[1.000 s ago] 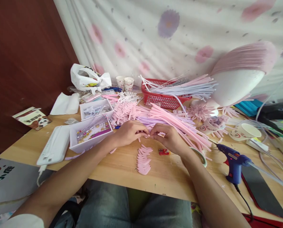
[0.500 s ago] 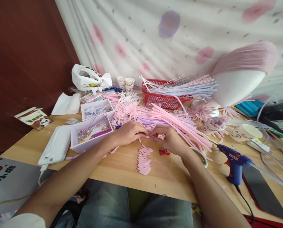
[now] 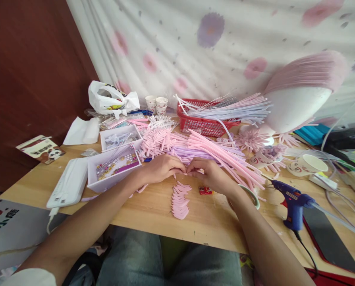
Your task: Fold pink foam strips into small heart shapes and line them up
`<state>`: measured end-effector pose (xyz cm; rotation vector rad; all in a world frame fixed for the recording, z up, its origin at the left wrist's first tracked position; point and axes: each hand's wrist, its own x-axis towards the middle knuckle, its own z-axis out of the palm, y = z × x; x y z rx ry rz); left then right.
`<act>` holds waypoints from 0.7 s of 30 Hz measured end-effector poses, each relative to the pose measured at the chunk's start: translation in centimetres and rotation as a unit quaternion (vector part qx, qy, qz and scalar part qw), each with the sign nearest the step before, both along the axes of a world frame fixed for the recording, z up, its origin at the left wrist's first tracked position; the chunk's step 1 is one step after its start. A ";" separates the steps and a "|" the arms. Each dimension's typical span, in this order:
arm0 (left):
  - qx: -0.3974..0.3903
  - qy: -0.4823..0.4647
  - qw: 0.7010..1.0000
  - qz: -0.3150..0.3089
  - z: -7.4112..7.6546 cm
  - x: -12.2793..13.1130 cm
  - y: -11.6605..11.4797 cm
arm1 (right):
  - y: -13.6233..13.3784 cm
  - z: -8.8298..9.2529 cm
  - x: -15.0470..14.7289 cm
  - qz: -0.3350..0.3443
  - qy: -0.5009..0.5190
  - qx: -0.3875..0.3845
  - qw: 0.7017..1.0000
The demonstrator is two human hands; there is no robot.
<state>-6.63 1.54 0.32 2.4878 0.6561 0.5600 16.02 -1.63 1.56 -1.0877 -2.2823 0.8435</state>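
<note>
My left hand [image 3: 162, 167] and my right hand [image 3: 211, 174] meet fingertip to fingertip over the wooden table [image 3: 153, 214], pinching a small pink piece between them that is mostly hidden by the fingers. Just behind them lies a heap of pink and lilac pipe cleaners [image 3: 207, 149]. Right in front of the hands sits a fanned row of short bent pink pieces [image 3: 180, 200]. A small red item [image 3: 205, 190] lies beside my right wrist.
A blue glue gun [image 3: 293, 200] stands at the right, its cord trailing off the edge. White trays of beads [image 3: 113, 167] and a white box [image 3: 68, 182] sit left. A red basket [image 3: 205, 119], paper cups [image 3: 307, 165] and a white foam form [image 3: 296, 107] crowd the back.
The hands have closed a little tighter together over the pink piece; the right hand's fingers curled in and hide what they showed before. Nothing else on the table moved.
</note>
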 end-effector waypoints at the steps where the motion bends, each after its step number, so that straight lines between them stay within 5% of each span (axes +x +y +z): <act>1: 0.001 -0.003 1.000 0.006 0.0 0.0 0.0 | 0.0 -0.1 0.0 -0.007 -0.001 0.006 1.000; 21: 0.016 0.006 0.999 0.051 -0.1 0.2 -0.2 | -0.1 -0.2 0.0 -0.008 -0.013 0.009 1.000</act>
